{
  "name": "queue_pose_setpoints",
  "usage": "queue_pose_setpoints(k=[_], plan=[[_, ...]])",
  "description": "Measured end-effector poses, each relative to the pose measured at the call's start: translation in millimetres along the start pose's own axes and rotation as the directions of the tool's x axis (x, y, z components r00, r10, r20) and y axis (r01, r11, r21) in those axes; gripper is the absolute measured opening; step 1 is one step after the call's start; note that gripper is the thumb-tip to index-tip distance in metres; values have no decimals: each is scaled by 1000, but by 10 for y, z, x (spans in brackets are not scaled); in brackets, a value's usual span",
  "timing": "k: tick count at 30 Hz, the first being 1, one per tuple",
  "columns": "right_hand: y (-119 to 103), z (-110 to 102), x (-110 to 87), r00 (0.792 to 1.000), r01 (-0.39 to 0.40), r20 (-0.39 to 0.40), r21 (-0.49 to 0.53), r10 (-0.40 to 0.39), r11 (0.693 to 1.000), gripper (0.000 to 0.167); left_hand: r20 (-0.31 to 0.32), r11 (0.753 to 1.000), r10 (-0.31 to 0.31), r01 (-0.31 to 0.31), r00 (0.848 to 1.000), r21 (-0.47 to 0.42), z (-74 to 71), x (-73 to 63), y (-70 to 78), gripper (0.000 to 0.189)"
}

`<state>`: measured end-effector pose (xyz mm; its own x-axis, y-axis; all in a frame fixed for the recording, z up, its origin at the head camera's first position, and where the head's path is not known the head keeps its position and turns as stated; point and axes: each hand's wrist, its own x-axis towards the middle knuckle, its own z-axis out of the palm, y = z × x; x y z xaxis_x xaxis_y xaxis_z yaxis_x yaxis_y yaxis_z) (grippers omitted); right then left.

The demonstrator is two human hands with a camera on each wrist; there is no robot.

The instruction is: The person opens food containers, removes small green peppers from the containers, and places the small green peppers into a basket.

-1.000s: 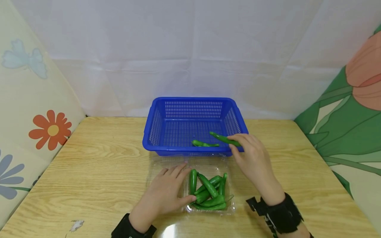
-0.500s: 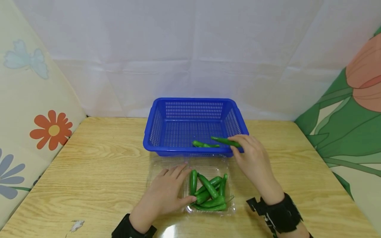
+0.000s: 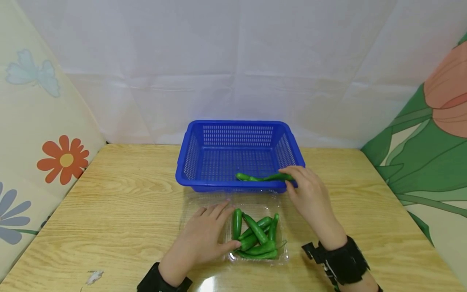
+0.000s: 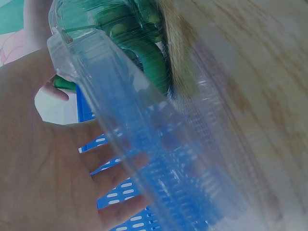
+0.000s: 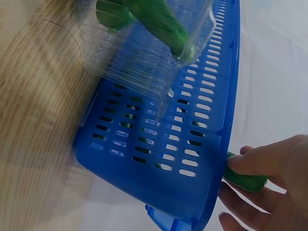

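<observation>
My right hand [image 3: 311, 196] pinches a green chili pepper [image 3: 274, 177] between thumb and fingers, over the near right rim of the blue plastic basket [image 3: 219, 183]. In the right wrist view, the pepper's thick end [image 5: 248, 181] shows under the thumb, just past the rim. Another green pepper [image 3: 242, 176] lies inside the basket near its front wall. My left hand [image 3: 204, 235] rests with fingers extended on the clear plastic clamshell [image 3: 257, 209], its thumb at the edge of the half that holds several green peppers [image 3: 257, 231]. In the left wrist view, its fingers show partly through the clear plastic.
The basket stands directly behind the clamshell on a wood-grain table [image 3: 127, 202]. A white cloth [image 3: 233, 73] hangs behind, and flower-printed panels flank both sides. A worn patch [image 3: 95, 277] marks the table at the front left.
The pepper in my right hand has tilted down into the basket, its far tip dropping to the pepper lying there. My left hand stays where it was.
</observation>
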<state>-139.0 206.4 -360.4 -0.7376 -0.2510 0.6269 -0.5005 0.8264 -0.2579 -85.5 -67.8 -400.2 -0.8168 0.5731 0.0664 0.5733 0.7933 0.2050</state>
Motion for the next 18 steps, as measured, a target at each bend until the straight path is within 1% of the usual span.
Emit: queue_pose_setpoints(k=[7,18], plan=[[20,18,-11,1000,22,12,5,-22,1000,40,-6,1000,1,-1,1000,1,3,-2,-2,82],[16,9,-5,999,24,32,-3,-24,1000,41,6,1000,-2,2,1000,5,4,2,0,82]])
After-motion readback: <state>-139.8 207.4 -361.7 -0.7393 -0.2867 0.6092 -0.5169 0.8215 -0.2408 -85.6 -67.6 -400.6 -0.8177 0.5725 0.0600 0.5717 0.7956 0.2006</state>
